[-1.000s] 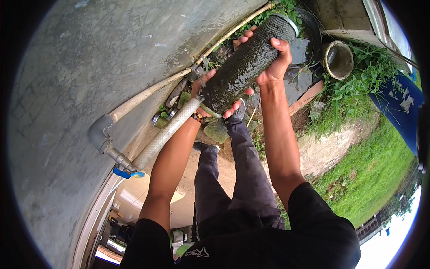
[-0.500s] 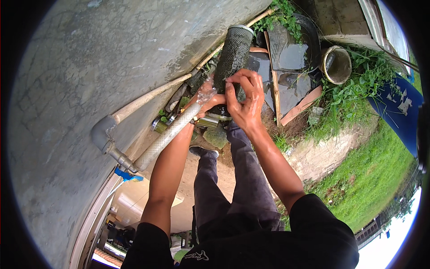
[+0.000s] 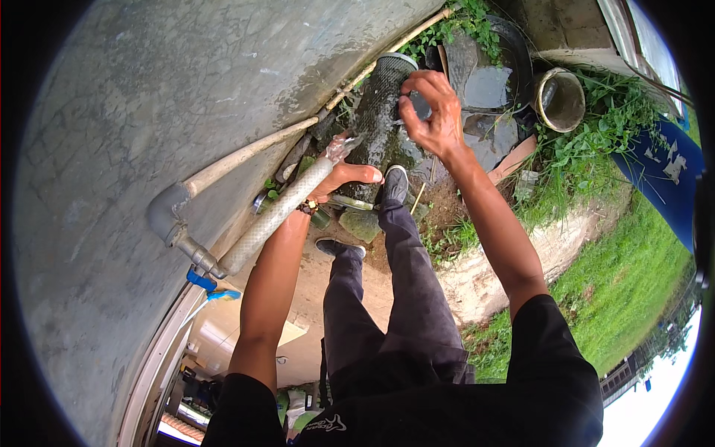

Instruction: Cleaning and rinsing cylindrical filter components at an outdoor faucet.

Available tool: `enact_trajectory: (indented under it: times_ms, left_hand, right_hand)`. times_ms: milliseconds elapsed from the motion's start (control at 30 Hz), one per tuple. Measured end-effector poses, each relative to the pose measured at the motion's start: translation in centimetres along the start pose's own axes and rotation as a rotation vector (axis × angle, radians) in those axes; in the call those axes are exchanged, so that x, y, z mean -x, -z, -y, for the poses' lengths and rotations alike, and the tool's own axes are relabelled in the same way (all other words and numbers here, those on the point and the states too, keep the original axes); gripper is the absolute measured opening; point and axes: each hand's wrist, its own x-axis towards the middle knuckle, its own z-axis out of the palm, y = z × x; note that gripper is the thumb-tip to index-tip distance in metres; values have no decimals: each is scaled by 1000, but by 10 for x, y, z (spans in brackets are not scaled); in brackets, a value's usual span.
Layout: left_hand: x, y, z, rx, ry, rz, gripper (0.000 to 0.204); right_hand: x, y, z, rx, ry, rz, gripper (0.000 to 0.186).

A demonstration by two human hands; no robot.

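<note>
A long, dark mesh filter cylinder (image 3: 380,100) with a pale rim at its far end leans beside the wall, wet on its surface. My left hand (image 3: 339,175) grips its near end, the thumb stretched across; its other fingers are partly hidden behind the hose. Water runs from the clear braided hose (image 3: 279,217) over that hand and the cylinder. My right hand (image 3: 436,119) is just right of the cylinder's far half, fingers curled, thumb and index slightly apart, with nothing visible in them.
The hose joins a grey pipe elbow (image 3: 165,216) and a blue-handled tap (image 3: 201,279) on the concrete wall (image 3: 171,97). A round black basin (image 3: 521,67) with slabs and water lies at the far right, next to a dirty bucket (image 3: 560,100). Stones and weeds surround my feet.
My right hand has moved away and to the right, its fingers loosening. The cylinder has tilted, its far end slightly lower in the picture. My left thumb now points right across the near end.
</note>
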Motion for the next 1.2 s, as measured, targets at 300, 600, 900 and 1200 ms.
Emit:
enact_trajectory:
  times_ms: [300,600,900,1200]
  left_hand:
    - [7,-7,-12,54,41,6,89]
    - [-7,0,-7,-182,-49,56,91]
    - [2,-18,-21,-179,10,166,75]
    - [21,14,-17,-101,30,285,90]
  right_hand:
    - [-1,1,-15,29,217,10,12]
    - [3,6,-3,-18,365,124,17]
    - [4,-3,-2,-27,462,161,24]
    - [-4,17,31,37,660,690,63]
